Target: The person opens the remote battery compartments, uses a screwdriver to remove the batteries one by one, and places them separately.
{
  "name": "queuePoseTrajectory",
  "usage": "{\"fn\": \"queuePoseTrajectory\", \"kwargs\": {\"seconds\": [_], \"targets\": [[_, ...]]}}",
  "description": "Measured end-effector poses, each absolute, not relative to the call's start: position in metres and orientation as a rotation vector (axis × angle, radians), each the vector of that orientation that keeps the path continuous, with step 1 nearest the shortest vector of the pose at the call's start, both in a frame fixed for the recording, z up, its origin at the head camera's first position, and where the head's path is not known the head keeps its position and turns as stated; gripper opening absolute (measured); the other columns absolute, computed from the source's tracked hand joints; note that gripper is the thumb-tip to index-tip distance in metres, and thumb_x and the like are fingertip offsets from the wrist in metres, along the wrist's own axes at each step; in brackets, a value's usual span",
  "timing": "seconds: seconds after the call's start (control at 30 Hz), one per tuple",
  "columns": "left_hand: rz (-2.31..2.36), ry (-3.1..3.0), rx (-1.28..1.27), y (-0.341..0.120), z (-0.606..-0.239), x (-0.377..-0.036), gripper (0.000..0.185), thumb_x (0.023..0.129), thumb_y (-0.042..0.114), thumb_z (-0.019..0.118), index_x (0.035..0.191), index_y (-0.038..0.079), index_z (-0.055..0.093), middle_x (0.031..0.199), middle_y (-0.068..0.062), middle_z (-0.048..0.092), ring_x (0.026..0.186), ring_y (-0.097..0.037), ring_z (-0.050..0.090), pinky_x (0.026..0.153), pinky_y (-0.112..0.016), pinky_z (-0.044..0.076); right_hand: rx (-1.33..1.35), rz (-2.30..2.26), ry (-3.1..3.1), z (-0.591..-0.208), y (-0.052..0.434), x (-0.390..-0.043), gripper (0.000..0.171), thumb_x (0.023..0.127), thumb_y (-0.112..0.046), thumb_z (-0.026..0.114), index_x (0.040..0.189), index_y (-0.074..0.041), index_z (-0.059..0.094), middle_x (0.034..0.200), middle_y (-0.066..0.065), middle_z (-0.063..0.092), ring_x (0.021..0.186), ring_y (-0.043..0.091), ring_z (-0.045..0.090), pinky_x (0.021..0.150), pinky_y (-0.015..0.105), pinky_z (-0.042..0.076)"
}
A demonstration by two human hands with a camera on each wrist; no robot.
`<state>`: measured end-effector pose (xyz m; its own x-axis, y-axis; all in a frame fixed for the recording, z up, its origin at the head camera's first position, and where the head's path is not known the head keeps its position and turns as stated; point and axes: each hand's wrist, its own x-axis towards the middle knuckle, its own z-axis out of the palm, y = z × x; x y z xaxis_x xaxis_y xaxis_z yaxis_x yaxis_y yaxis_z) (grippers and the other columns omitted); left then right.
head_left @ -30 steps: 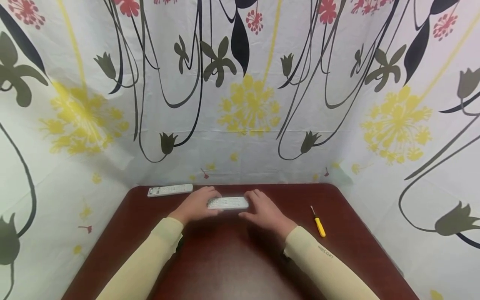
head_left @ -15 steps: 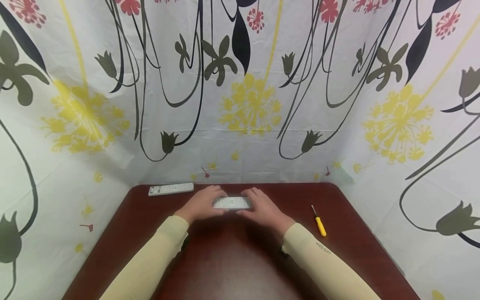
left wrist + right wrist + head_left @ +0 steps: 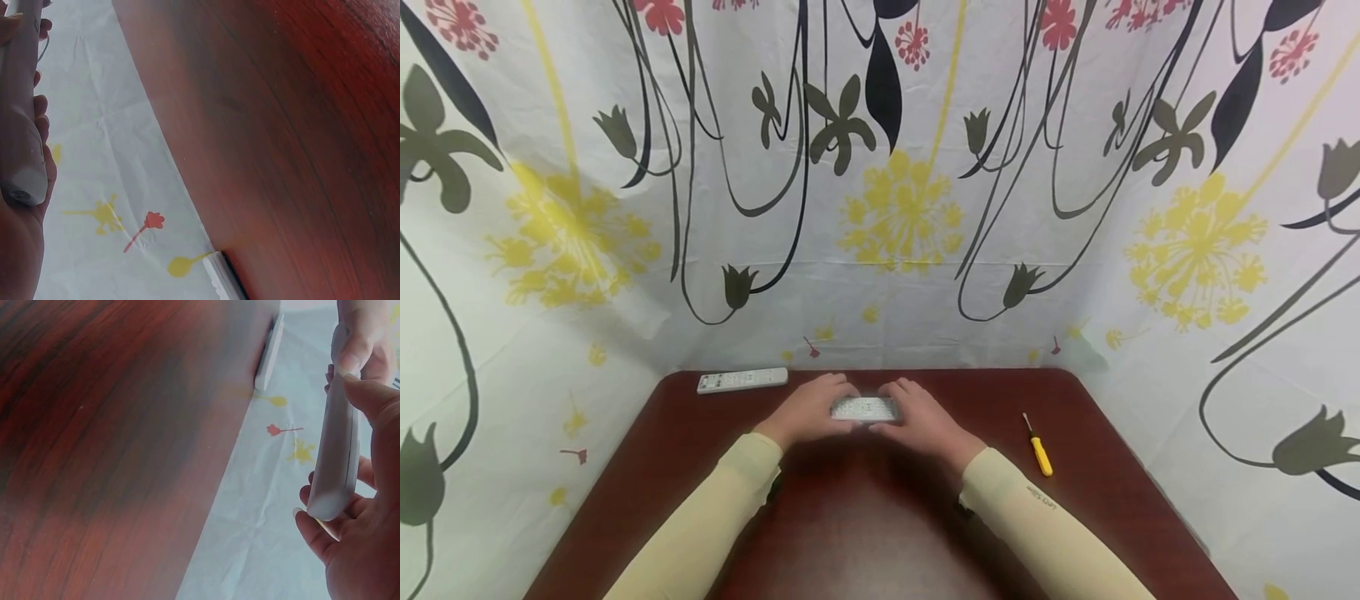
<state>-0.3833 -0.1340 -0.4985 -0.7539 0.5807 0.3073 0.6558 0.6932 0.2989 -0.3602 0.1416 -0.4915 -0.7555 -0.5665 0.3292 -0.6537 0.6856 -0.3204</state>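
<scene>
A white remote control is held level above the far middle of the table, its buttons facing up in the head view. My left hand grips its left end, thumb on the near side and fingers behind. On the other end, my right hand holds it the same way. In the right wrist view the remote shows its side edge, with the right thumb and fingers around it and the left hand beyond. The left wrist view catches only part of the remote.
Another white remote control lies at the table's far left edge. A screwdriver with a yellow handle lies on the right side. Flower-printed cloth surrounds the dark red table at the back and sides.
The remote in my hands has shifted slightly to the right. My left hand has moved right with it, and the two hands are now closer together.
</scene>
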Motion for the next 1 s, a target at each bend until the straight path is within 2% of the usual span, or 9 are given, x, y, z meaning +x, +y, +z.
{"fn": "queuePoseTrajectory", "kwargs": {"seconds": [0.37,1.0], "targets": [[-0.616,-2.715,-0.996,-0.1292,-0.4984,-0.3825,0.039,0.094,0.056,0.083,0.123,0.033,0.074,0.113,0.016,0.062,0.099,-0.009,0.057,0.088,-0.033,0.052,1.077,0.564,-2.683,-0.4881,0.1392,-0.3631,0.050,0.101,-0.043,0.083,0.144,-0.021,0.068,0.126,-0.003,0.065,0.109,0.016,0.060,0.094,0.040,0.053],[-0.595,-2.735,-0.997,-0.1278,-0.4937,-0.3794,0.041,0.094,0.058,0.082,0.125,0.031,0.074,0.112,0.015,0.062,0.099,-0.009,0.057,0.087,-0.033,0.052,1.098,0.586,-2.656,-0.4853,0.1395,-0.3591,0.047,0.101,-0.037,0.084,0.140,-0.017,0.070,0.124,0.000,0.066,0.108,0.019,0.061,0.093,0.043,0.053]]}}
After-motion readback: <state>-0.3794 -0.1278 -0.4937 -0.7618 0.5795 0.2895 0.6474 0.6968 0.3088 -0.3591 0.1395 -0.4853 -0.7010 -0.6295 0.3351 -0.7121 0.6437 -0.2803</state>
